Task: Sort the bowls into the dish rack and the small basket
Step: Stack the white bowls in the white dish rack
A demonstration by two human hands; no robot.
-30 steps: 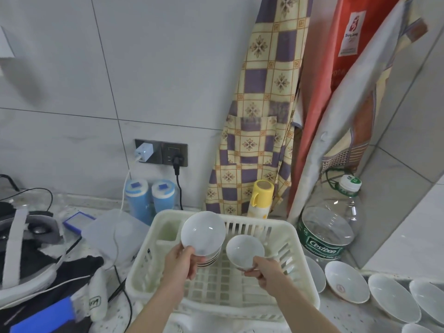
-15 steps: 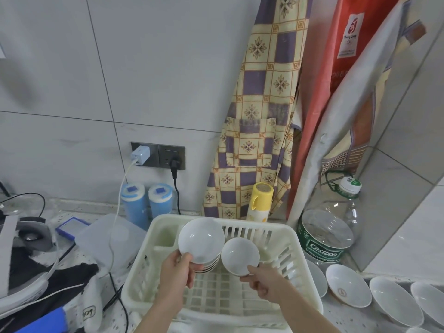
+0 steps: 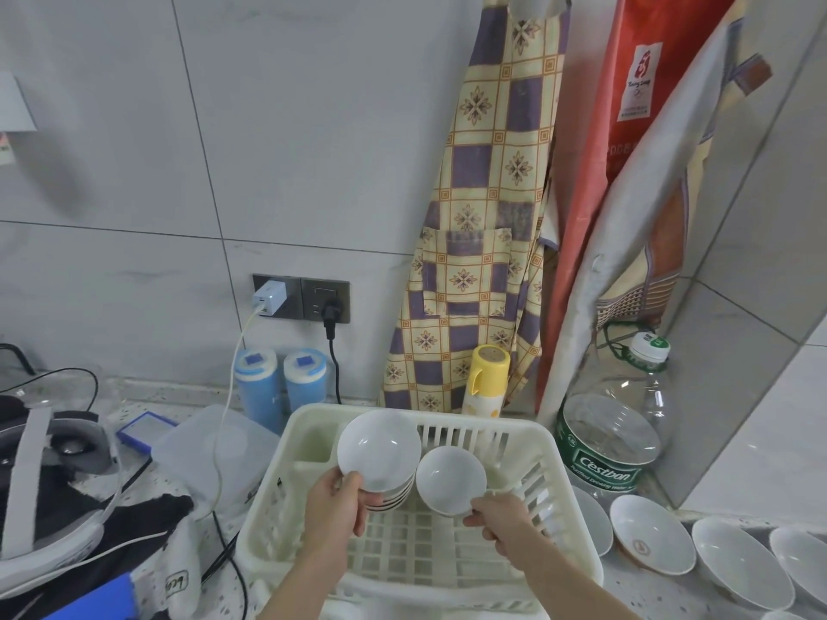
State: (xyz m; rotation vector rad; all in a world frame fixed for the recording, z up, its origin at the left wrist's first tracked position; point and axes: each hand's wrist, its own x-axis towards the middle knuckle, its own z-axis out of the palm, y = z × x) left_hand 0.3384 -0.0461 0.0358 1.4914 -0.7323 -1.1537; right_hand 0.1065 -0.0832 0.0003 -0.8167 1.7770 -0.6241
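A checked apron (image 3: 483,226) hangs above a yellow bottle (image 3: 484,380), beside a large water jug (image 3: 615,422).

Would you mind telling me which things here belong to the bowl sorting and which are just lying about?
For the job:
- stack of bowls in the left hand
- small bowl in the right hand
- dish rack
- bowls on the counter

Lying about:
- water bottle
- yellow flask
- blue canisters
- charger
- checked apron

Your left hand (image 3: 336,507) and right hand (image 3: 503,521) are bare — no gloves, rings or watch showing. Both forearms are uncovered too (no sleeve reaches into view) — nothing is worn on either wrist.
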